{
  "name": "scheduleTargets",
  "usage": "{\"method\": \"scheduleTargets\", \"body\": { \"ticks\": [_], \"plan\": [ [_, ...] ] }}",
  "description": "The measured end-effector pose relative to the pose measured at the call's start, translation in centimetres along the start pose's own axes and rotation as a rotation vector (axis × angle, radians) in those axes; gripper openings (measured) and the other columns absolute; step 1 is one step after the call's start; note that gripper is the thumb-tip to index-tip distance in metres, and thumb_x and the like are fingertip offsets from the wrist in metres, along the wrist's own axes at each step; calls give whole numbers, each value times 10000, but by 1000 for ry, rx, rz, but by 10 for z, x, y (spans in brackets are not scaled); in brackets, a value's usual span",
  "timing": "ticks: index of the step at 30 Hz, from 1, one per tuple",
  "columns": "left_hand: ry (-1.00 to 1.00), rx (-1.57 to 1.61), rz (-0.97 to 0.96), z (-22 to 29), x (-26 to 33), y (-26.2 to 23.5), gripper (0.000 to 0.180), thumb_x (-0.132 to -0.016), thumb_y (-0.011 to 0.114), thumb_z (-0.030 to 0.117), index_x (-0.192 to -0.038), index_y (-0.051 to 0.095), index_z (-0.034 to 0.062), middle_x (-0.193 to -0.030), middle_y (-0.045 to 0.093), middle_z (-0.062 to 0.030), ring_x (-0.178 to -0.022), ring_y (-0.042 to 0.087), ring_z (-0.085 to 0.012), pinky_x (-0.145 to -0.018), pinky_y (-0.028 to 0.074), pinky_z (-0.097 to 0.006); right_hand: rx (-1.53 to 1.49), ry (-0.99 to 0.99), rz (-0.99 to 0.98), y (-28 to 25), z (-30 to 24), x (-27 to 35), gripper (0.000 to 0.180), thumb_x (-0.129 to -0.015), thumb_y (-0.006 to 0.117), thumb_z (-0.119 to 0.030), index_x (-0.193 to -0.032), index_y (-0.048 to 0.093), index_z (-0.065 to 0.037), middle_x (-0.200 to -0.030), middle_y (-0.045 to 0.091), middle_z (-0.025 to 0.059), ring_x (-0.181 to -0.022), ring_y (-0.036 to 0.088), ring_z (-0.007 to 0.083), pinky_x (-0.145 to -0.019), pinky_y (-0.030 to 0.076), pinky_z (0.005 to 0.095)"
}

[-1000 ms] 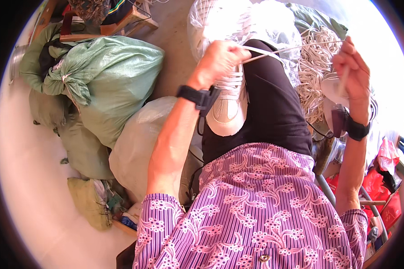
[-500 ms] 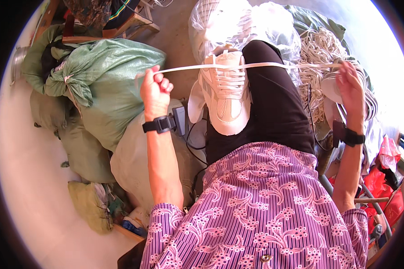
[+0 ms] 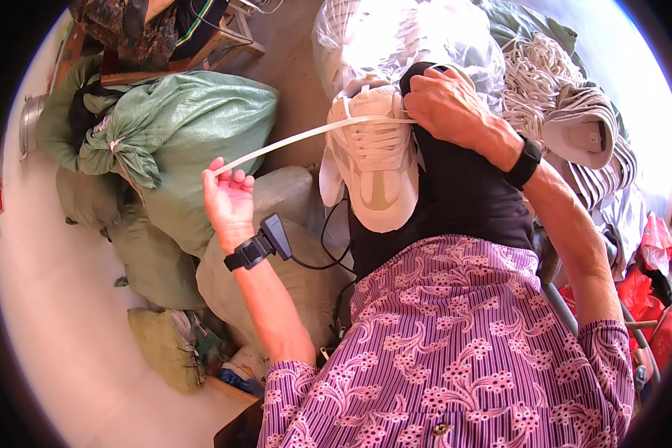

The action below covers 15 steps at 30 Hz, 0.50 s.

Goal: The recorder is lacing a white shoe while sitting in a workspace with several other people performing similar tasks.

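Note:
A white and cream sneaker (image 3: 384, 213) rests on my dark-trousered lap, toe toward me, its upper part laced crosswise. A flat white shoelace (image 3: 284, 142) stretches across its upper lacing. My left hand (image 3: 230, 201) is left of the shoe and lower than it, palm up, pinching one end of the lace between thumb and finger. Beside the shoe's opening on the right, my right hand (image 3: 452, 108) has its fingers closed on the lace; its fingertips are partly hidden.
A tied green sack (image 3: 201, 127) and paler sacks stand at left. Ahead is a clear plastic bag (image 3: 403, 45). A heap of white laces (image 3: 537, 78) and stacked grey-white shoe pieces (image 3: 586, 134) lie at right. A black cable (image 3: 322, 263) hangs from my left wrist device.
My right hand has moved left from the far right to beside the shoe opening. The left hand has dropped lower and outward, and the lace now slants down to it.

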<state>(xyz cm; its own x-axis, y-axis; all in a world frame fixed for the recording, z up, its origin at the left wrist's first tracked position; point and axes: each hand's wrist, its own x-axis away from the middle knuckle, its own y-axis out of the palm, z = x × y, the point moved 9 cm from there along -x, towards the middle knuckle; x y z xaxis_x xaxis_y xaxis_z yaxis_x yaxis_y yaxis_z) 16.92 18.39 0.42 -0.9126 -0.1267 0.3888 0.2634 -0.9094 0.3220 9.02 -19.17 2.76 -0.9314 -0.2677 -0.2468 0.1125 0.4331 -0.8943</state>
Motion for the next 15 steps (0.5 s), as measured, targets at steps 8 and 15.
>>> {"method": "scheduleTargets", "body": {
  "ticks": [8,15],
  "plan": [
    [-25,353,109,4,-16,-23,283,-1006,427,195,-1122,570,-20,-977,622,-135,-974,580,-311,-953,453,-500,9,43,-67,-1,-2,-1,104,-804,568,-157,-760,637,-92,-839,591,49,-879,572,254,-772,424,421],
    [-116,-33,-205,-16,-3,58,256,-1001,476,246,-1092,589,35,-686,448,21,-525,384,-86,-483,333,-245,-91,93,-96,11,-4,-12,60,-732,612,-131,-747,631,-76,-844,607,60,-879,578,263,-752,411,420]
  ]
}}
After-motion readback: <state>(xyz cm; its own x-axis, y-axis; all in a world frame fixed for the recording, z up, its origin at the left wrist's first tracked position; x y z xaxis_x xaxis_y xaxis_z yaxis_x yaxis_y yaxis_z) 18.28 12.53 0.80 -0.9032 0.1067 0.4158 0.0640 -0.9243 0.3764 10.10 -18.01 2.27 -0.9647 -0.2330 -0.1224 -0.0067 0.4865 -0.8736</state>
